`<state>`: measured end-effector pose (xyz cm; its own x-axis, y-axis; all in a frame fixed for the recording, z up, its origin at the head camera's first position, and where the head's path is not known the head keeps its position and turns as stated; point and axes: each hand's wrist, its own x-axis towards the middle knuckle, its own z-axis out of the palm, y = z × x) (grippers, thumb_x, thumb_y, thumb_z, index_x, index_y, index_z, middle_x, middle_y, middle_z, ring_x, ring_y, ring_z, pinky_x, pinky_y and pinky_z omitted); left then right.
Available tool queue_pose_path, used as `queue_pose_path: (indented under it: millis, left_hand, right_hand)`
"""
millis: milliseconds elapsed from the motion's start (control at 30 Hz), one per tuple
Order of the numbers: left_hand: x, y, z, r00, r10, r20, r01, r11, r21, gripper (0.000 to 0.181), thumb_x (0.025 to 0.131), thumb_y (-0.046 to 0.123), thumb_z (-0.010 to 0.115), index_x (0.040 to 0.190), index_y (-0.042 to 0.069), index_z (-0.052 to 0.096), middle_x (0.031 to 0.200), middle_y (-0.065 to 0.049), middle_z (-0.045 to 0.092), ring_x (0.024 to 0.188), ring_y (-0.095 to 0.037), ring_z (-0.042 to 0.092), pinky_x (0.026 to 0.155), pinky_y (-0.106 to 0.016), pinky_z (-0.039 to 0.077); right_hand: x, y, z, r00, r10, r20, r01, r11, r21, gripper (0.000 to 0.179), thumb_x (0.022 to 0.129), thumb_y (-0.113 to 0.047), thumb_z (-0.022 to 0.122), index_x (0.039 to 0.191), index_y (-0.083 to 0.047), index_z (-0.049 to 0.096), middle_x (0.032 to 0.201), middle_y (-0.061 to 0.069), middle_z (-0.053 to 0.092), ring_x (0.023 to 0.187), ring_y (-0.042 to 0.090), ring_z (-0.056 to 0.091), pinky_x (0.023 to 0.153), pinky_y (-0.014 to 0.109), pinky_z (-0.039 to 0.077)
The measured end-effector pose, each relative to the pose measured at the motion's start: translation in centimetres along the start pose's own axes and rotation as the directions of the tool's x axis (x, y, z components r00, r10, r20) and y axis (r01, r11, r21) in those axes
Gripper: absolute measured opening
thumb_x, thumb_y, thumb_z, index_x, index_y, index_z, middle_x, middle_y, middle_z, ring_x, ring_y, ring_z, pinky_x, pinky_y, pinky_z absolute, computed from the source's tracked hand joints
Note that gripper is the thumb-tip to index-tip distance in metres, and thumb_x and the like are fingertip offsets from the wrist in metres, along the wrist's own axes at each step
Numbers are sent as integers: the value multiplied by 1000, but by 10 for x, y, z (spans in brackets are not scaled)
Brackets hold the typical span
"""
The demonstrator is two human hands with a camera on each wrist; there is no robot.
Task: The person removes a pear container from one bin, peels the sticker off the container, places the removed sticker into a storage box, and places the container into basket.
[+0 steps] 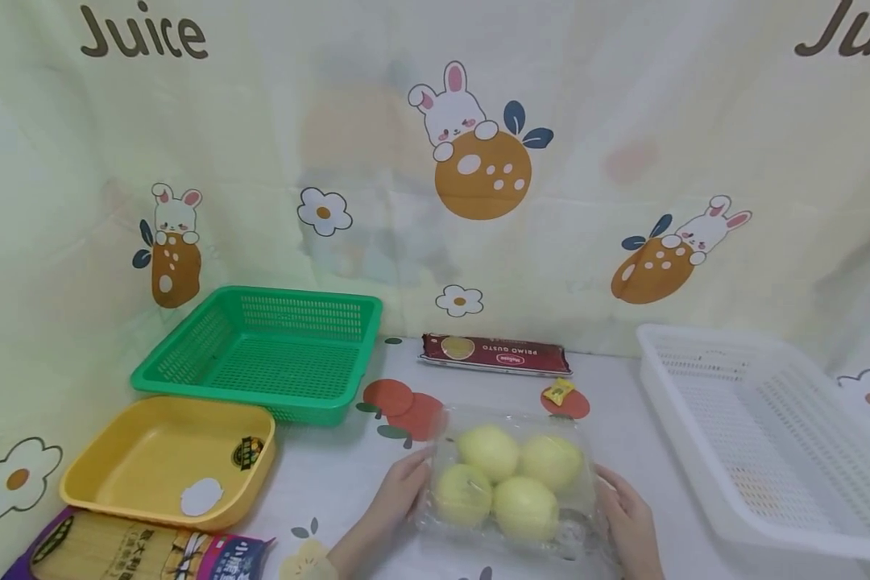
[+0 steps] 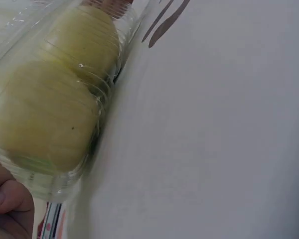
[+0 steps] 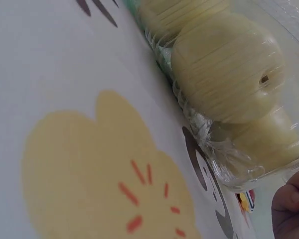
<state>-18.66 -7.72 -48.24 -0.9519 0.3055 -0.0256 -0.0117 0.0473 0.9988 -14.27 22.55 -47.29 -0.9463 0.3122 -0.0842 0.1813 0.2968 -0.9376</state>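
A clear plastic fruit box (image 1: 573, 532), packed with several pale yellow-green round fruits (image 1: 525, 509), is held between both hands over the white cloth. My left hand (image 1: 403, 483) grips its left side, and my right hand (image 1: 627, 515) grips the right side. In the left wrist view, curled fingers of the left hand (image 2: 10, 204) meet the ridged box wall (image 2: 55, 189). The right wrist view has the right hand (image 3: 291, 204) at a box corner, with one fruit's dark stem hollow showing through the plastic. Parts of both hands are hidden behind the box.
Left stand a green basket (image 1: 366, 354), a yellow tray (image 1: 167, 451) and a noodle pack (image 1: 130, 552). A dark red packet (image 1: 496, 354) lies along the back, with a small yellow wrapped piece (image 1: 558, 391) in front. A white basket (image 1: 703, 467) stands right.
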Motion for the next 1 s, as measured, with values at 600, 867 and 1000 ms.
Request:
queue_pose_path:
  millis: [600,867,1000]
  left_hand:
    - [11,78,-66,966,237,-100,-234,971,42,37,94,16,45,126,-3,46,69,-4,53,38,-6,33,35,-19,28]
    - [8,113,-134,964,217,-153,-203,974,103,38,94,18,42,128,2,46,62,-1,45,45,-5,33,41,-19,30]
    - [8,125,-162,970,210,-125,-190,969,159,41,95,26,41,131,5,44,56,2,38,46,-7,32,42,-21,30]
  right_hand:
    - [1,-80,36,946,-318,-70,325,928,183,30,93,-18,48,118,-2,52,49,-1,40,40,8,34,37,27,30]
    - [5,-121,76,897,-393,202,323,895,307,36,93,-11,47,128,-4,42,57,4,48,47,13,47,45,26,42]
    - [13,-141,95,872,-423,245,330,879,343,38,92,-8,48,129,-4,40,60,6,50,50,14,48,48,24,43]
